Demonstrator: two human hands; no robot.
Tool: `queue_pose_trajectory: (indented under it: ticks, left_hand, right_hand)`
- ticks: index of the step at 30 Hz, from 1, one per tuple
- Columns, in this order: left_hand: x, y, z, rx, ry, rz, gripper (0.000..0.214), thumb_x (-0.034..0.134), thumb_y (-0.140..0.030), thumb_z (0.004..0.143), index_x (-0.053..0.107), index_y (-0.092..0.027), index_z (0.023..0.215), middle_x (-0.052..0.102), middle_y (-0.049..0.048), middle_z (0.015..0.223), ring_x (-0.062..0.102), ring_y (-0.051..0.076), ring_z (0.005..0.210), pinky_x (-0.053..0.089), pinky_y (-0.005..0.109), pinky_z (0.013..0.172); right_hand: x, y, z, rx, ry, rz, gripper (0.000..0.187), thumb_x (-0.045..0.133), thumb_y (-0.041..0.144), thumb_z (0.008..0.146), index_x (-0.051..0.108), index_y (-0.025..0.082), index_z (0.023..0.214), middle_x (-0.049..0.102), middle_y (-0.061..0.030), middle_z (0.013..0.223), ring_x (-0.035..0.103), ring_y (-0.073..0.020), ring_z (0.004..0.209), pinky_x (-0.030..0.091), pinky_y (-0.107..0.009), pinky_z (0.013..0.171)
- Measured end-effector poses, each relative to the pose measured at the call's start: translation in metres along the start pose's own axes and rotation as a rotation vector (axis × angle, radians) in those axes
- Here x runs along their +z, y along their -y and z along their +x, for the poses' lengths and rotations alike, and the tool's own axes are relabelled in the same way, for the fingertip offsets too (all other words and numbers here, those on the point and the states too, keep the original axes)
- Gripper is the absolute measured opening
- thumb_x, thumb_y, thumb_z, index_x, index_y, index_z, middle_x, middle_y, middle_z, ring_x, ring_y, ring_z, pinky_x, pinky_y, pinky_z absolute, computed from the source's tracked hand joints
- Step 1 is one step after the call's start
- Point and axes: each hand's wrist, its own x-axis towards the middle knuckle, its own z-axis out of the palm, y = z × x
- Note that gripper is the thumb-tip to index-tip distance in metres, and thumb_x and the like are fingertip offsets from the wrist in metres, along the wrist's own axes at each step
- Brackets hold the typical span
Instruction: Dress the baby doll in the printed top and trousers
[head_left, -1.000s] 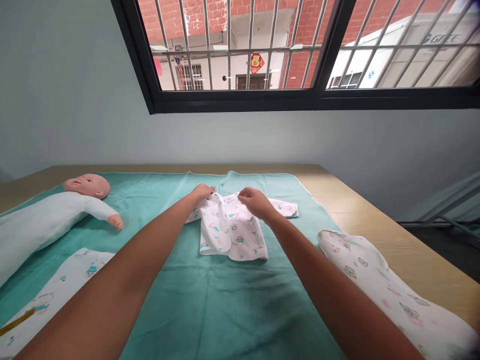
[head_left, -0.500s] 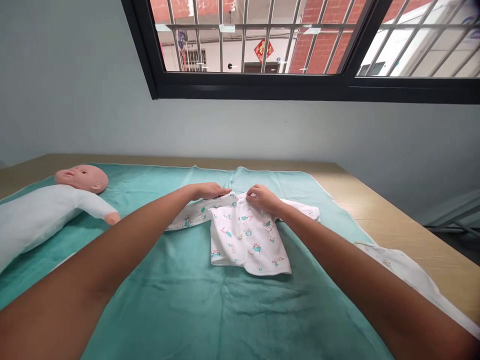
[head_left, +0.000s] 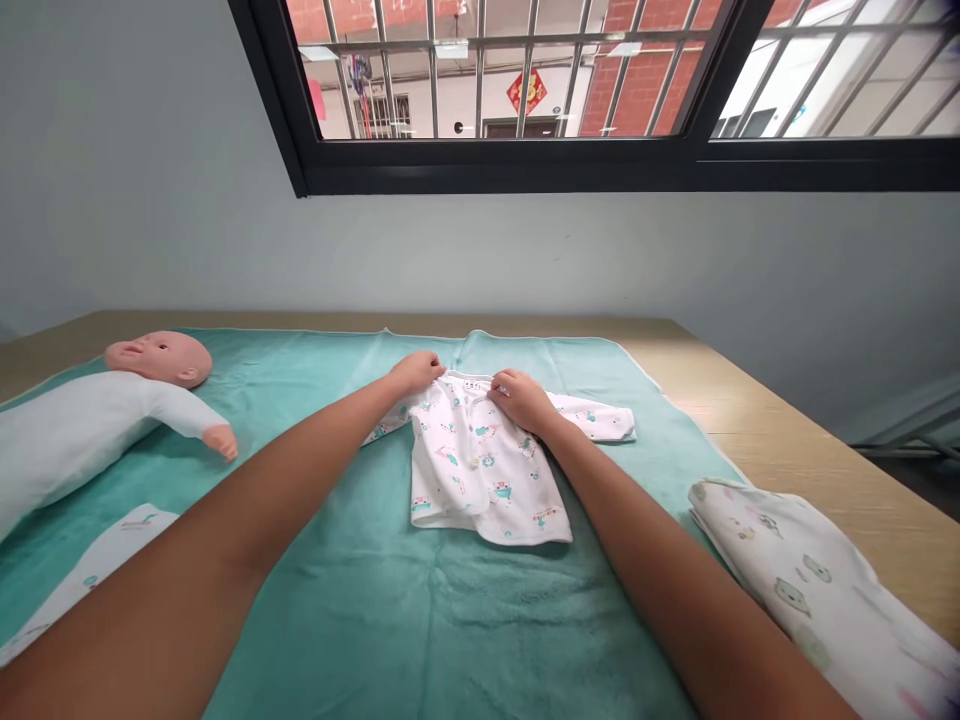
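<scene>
A small white baby shirt [head_left: 480,470] with a coloured print lies flat on the teal towel [head_left: 420,620], its sleeves spread to both sides. My left hand [head_left: 415,372] pinches the shirt's collar at the left shoulder, fingers closed on the cloth. My right hand [head_left: 521,398] grips the collar at the right shoulder, fingers curled on the fabric. Both forearms reach across the towel toward the shirt.
A baby doll [head_left: 97,410] in a white suit lies on its back at the left. A folded printed cloth [head_left: 810,590] rests at the right on the wooden table [head_left: 750,400]. Another printed cloth [head_left: 90,575] shows at the lower left. A barred window [head_left: 525,90] is above.
Both hands stay at the shirt's collar; the left hand's fingers went from lying flat to pinching the cloth. The shirt's left sleeve is drawn in. The view shifted slightly.
</scene>
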Motion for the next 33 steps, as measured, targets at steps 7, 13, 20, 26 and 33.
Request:
queue_pose_trajectory:
  ticks: [7, 13, 20, 26, 33]
  left_hand:
    - [0.014, -0.001, -0.043, 0.213, -0.259, 0.133, 0.032, 0.038, -0.036, 0.099, 0.061, -0.019, 0.115, 0.057, 0.0107, 0.135, 0.048, 0.026, 0.128, 0.036, 0.037, 0.107]
    - [0.02, 0.004, -0.155, 0.471, -0.357, 0.16, 0.032, 0.048, -0.036, 0.097, 0.057, -0.02, 0.122, 0.05, 0.0112, 0.141, 0.046, 0.026, 0.131, 0.039, 0.041, 0.109]
    - [0.027, 0.011, -0.236, 0.441, -0.201, 0.263, 0.037, 0.064, -0.039, 0.088, 0.055, -0.024, 0.12, 0.061, 0.0086, 0.113, 0.057, 0.025, 0.104, 0.049, 0.04, 0.087]
    - [0.028, 0.012, -0.235, 0.485, -0.213, 0.395, 0.016, 0.046, -0.02, 0.094, 0.061, -0.021, 0.088, 0.064, 0.0069, 0.092, 0.058, 0.021, 0.087, 0.045, 0.034, 0.074]
    - [0.003, 0.037, -0.26, 0.652, -0.273, 0.495, 0.013, 0.049, -0.018, 0.086, 0.057, -0.021, 0.077, 0.065, 0.0083, 0.092, 0.056, 0.022, 0.084, 0.043, 0.037, 0.074]
  right_hand:
    - [0.004, -0.003, 0.002, 0.021, 0.007, -0.019, 0.022, 0.05, 0.031, 0.095, 0.065, 0.023, 0.108, 0.064, -0.0088, 0.118, 0.056, -0.026, 0.107, 0.042, -0.036, 0.089]
    - [-0.006, 0.011, -0.003, -0.023, -0.096, 0.018, 0.034, 0.05, 0.023, 0.093, 0.058, 0.019, 0.126, 0.053, -0.0141, 0.139, 0.048, -0.0308, 0.124, 0.039, -0.045, 0.1]
    - [0.006, 0.065, -0.006, 0.012, -0.026, 0.158, 0.032, 0.047, 0.027, 0.095, 0.064, 0.02, 0.121, 0.064, -0.0116, 0.124, 0.061, -0.0249, 0.106, 0.047, -0.036, 0.09]
    - [0.021, 0.066, -0.018, -0.339, 0.026, -0.008, 0.04, 0.048, 0.015, 0.093, 0.062, 0.023, 0.13, 0.044, -0.0077, 0.153, 0.037, -0.0269, 0.14, 0.035, -0.042, 0.11]
    - [0.019, 0.061, -0.02, -0.26, 0.102, -0.005, 0.031, 0.039, 0.029, 0.101, 0.069, 0.022, 0.108, 0.064, -0.0073, 0.132, 0.043, -0.0256, 0.138, 0.034, -0.042, 0.109]
